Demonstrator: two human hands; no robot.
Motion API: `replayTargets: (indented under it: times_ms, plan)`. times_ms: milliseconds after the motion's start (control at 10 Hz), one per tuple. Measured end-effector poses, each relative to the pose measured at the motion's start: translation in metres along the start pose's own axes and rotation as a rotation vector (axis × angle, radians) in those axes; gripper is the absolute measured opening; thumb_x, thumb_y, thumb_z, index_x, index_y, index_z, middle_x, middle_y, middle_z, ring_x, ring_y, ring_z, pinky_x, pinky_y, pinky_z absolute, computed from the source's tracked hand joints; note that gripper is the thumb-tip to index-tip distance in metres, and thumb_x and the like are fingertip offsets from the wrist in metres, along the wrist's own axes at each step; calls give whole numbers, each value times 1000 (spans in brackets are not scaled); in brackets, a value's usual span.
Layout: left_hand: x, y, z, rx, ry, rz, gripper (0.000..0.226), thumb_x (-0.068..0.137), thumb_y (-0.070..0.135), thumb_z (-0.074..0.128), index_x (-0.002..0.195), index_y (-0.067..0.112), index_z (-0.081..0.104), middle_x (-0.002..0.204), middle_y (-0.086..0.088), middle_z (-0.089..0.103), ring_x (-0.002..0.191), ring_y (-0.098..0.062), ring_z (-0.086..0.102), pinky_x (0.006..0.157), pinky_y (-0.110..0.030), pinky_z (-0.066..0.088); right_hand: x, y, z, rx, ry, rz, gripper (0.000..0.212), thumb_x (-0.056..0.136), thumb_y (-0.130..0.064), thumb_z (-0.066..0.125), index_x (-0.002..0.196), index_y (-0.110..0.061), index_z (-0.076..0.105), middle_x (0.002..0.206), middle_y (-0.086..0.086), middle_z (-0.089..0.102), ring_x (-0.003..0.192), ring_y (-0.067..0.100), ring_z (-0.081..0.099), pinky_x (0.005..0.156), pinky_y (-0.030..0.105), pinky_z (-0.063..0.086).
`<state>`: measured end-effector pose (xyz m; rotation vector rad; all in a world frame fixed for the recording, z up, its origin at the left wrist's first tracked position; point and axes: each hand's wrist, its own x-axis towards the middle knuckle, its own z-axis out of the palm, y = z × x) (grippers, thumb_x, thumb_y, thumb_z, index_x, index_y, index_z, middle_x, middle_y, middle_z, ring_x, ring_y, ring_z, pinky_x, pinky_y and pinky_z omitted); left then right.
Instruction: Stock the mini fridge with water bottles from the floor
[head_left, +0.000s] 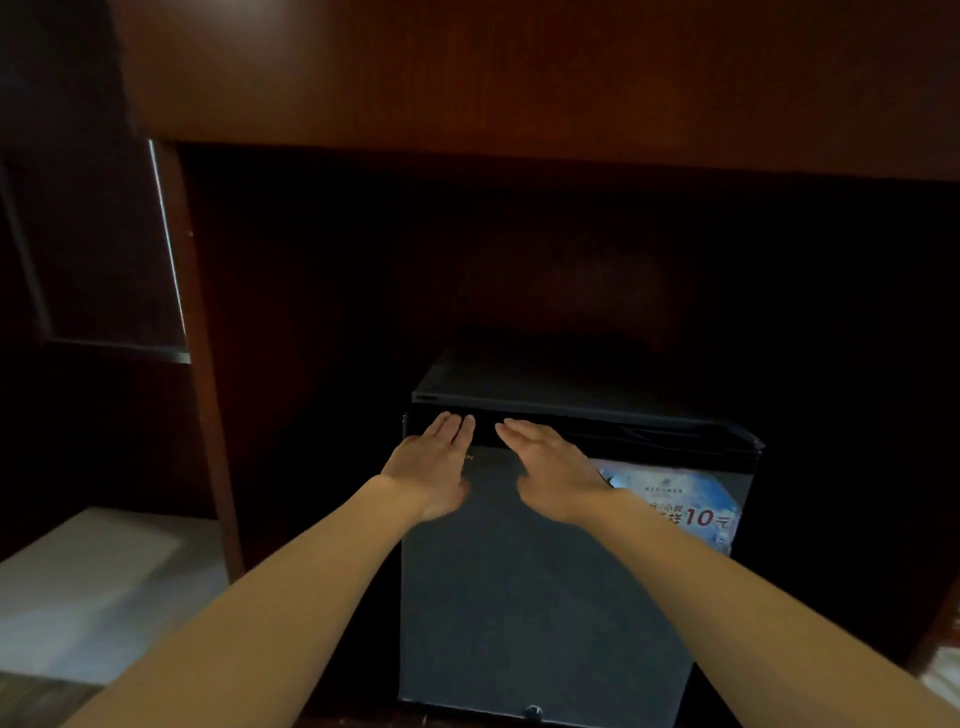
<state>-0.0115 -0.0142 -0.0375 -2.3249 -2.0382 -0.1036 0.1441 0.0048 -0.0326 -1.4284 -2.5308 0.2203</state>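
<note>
Head view: fridge (540, 613) sits in the dark recess under a wood unit (519, 78), and its door looks shut. Both hands lie flat on the upper door, fingers straight and together, tips at the door's top edge, holding nothing. Left hand (434, 467) is near the top-left corner. Right hand (553, 470) is just beside it, toward the middle, not touching it. Blue sticker (685, 501) reading "10" is at the door's upper right, partly behind the right wrist. Pale floor (78, 587) at left.

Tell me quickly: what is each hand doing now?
Left hand: open, fingers straight, on the fridge door.
Right hand: open, on the same door, holding nothing.
</note>
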Motion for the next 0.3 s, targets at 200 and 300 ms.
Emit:
replayTargets:
  times_ms: [200,300]
  plan:
    - [-6,-4,-11,-138,-126,-19,80,91,15,43,147,17,-14,157,1,-19,145,-12,-16,120,-34,12,-4,-4,-6,-17,-100,33,71,91,-7,41,149,-19,2,158,-7,-7,146,9,-6,117,28,10]
    - [-20,-2,-34,-291,-88,-62,79,92,16,44,148,17,-11,159,-2,-12,147,-17,-7,120,-32,10,-20,-5,-19,24,-122,109,67,92,-13,42,149,-19,7,159,-6,-6,147,14,0,118,31,14]
